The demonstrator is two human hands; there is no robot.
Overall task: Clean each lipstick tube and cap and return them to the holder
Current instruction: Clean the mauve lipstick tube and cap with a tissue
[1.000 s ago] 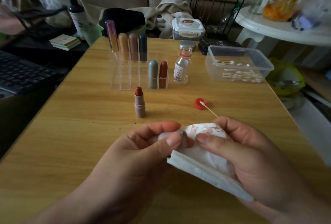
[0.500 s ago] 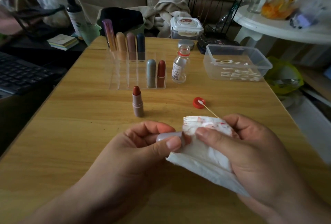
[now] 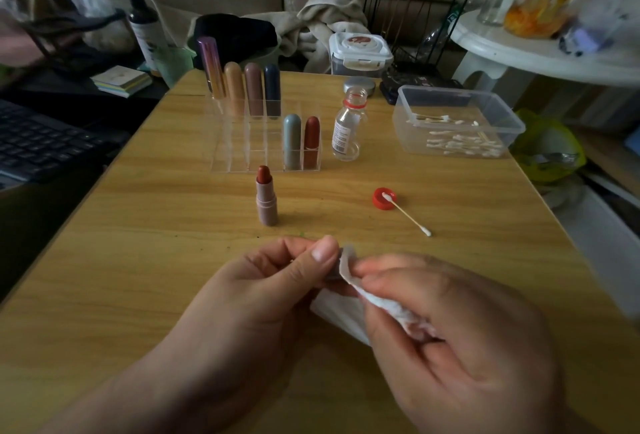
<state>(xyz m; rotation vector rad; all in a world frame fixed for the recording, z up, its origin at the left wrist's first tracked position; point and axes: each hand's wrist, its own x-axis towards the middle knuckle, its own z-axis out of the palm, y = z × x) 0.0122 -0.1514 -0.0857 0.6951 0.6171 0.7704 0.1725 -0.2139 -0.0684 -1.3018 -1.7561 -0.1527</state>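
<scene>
My left hand (image 3: 256, 291) pinches a pale lipstick cap, almost wholly hidden behind thumb and tissue. My right hand (image 3: 446, 322) presses a white tissue (image 3: 349, 269) against that cap. An uncapped pink lipstick tube (image 3: 266, 199) with red bullet stands upright on the wooden table (image 3: 138, 260), just in front of the clear holder (image 3: 242, 153). The holder carries a grey lipstick (image 3: 291, 140) and a red lipstick (image 3: 311, 140) in its front row, and several capped ones (image 3: 242, 87) at the back.
A small open bottle (image 3: 348, 128) stands right of the holder. Its red cap (image 3: 383, 198) lies on the table with a cotton swab (image 3: 410, 217) resting on it. A clear tub of swabs (image 3: 457, 121) sits at the right; a keyboard (image 3: 38, 139) is at left.
The tissue has been folded round and turned, so its red-stained face no longer shows. The cap is now more hidden between both hands. The view has tilted slightly.
</scene>
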